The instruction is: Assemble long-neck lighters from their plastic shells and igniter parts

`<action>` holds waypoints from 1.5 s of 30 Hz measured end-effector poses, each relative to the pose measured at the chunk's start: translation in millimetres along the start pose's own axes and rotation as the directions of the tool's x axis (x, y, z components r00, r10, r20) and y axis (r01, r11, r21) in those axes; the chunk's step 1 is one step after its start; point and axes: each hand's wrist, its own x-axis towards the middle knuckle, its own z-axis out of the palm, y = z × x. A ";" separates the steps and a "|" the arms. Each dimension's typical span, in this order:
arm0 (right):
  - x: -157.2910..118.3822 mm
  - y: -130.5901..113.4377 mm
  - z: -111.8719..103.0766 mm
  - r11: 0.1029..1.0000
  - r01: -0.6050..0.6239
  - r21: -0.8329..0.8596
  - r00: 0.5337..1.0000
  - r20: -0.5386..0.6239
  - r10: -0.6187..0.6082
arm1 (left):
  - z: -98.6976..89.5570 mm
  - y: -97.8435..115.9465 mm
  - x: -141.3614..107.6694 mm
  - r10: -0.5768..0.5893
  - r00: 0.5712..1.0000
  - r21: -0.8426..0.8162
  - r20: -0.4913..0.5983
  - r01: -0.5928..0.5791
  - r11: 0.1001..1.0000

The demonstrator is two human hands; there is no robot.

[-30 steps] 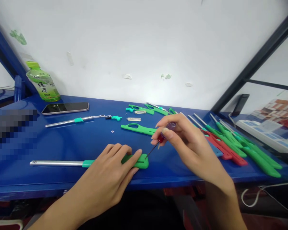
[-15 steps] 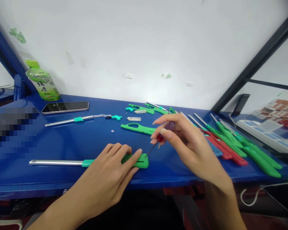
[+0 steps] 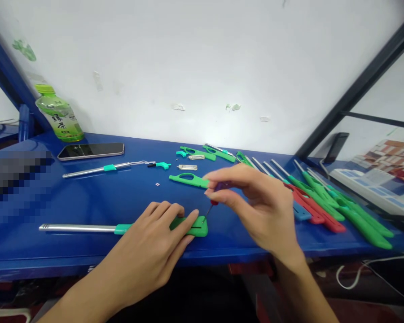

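Observation:
My left hand (image 3: 158, 240) is closed over the green handle of a long-nosed lighter (image 3: 200, 224), pressing it flat near the table's front edge. The lighter's silver tube points left, and its middle is hidden under my fingers. My right hand (image 3: 256, 206) pinches the handle of a small screwdriver (image 3: 214, 202). The screwdriver is tilted, with its thin tip at a small hole near the handle's right end. Most of its handle is hidden by my fingers. Just behind lies a loose green handle half (image 3: 188, 180).
On the blue table (image 3: 134, 197), a silver tube with wires (image 3: 87, 171) lies behind my left hand. Small metal parts (image 3: 187, 167) lie farther back. Several lighters (image 3: 323, 204) are grouped at right. A phone (image 3: 91, 150) and a green bottle (image 3: 61, 114) occupy the back left.
My right hand has moved slightly left and its fingers have turned around the screwdriver handle, which now stands more upright. My left hand and the lighter have hardly moved.

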 end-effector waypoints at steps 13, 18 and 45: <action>-2.9 -8.9 5.3 0.969 0.031 -0.247 0.992 -0.115 -0.061 | -0.8 0.4 0.1 0.021 1.000 -0.003 -0.008 -0.021 1.000; -3.2 -12.0 0.1 0.993 0.050 -0.110 0.995 0.095 -0.040 | 0.0 -0.3 0.6 0.023 1.000 -0.014 -0.008 -0.023 1.000; 14.3 -40.2 -12.7 0.942 -0.041 -0.333 0.968 0.220 0.120 | -0.1 -0.1 -0.9 0.015 1.000 0.009 -0.021 -0.015 1.000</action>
